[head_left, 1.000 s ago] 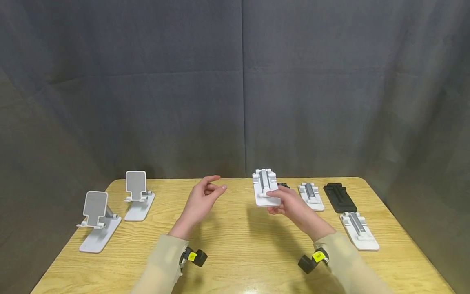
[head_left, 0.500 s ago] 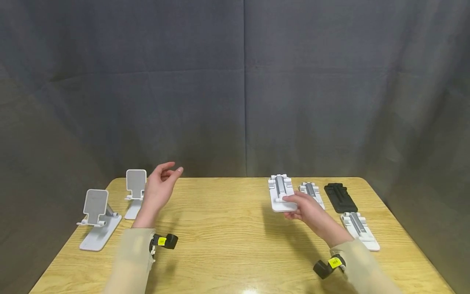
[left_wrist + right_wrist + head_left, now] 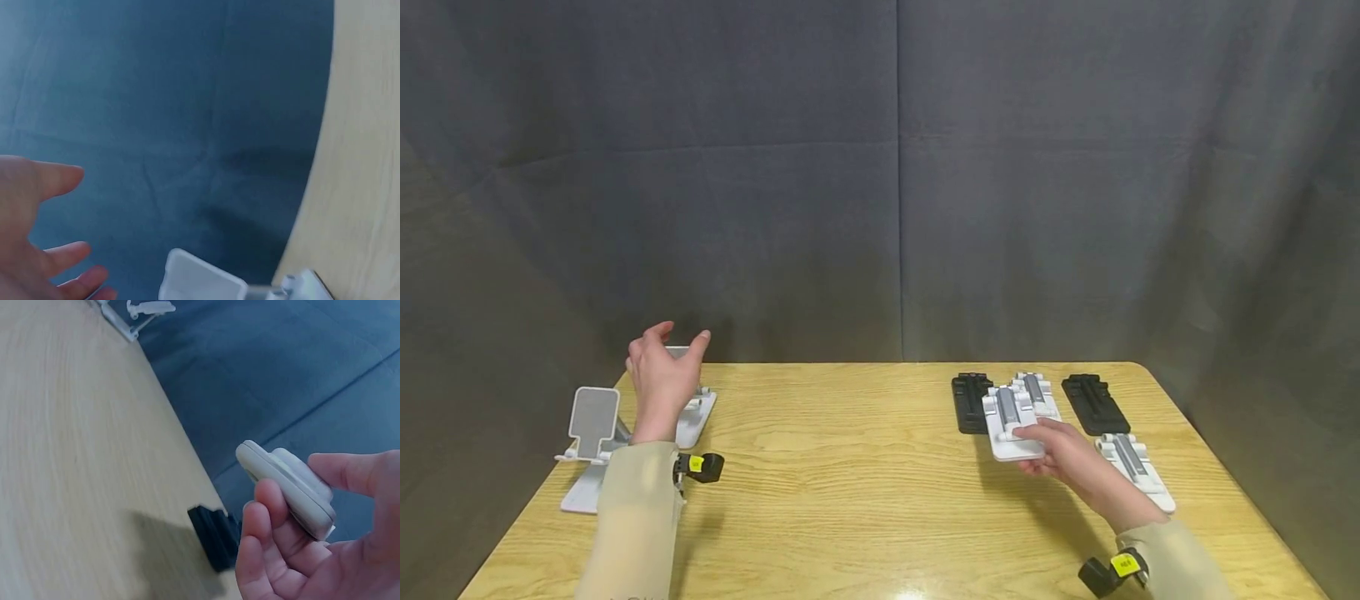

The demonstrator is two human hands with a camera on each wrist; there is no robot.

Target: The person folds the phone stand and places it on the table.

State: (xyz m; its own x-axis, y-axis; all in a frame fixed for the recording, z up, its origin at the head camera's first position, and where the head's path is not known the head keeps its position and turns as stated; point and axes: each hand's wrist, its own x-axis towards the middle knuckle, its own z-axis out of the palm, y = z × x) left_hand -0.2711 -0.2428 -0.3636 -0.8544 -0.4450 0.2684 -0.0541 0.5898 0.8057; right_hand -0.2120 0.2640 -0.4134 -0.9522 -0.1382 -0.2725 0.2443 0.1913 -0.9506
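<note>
My right hand [image 3: 1063,458] holds a folded white phone stand [image 3: 1011,425] above the table, thumb on its face and fingers curled beneath, as the right wrist view also shows. In the head view the held stand overlaps another folded white stand [image 3: 1037,395] behind it. On the left, my left hand [image 3: 662,375] is in the air with thumb and fingers spread and nothing between them. It partly covers an unfolded white phone stand [image 3: 696,421] at the back left. That stand's plate [image 3: 203,278] appears below the fingers in the left wrist view.
A second unfolded white stand [image 3: 595,425] is at the table's left, its base partly behind the left sleeve. On the right lie two folded black stands, one [image 3: 970,404] left of the other [image 3: 1093,403], and a folded white stand [image 3: 1135,471]. A dark curtain [image 3: 880,183] hangs behind the table.
My left hand has moved left to the back-left stand and spread its fingers. My right hand has carried the white phone stand rightward and nearer, uncovering the left black stand.
</note>
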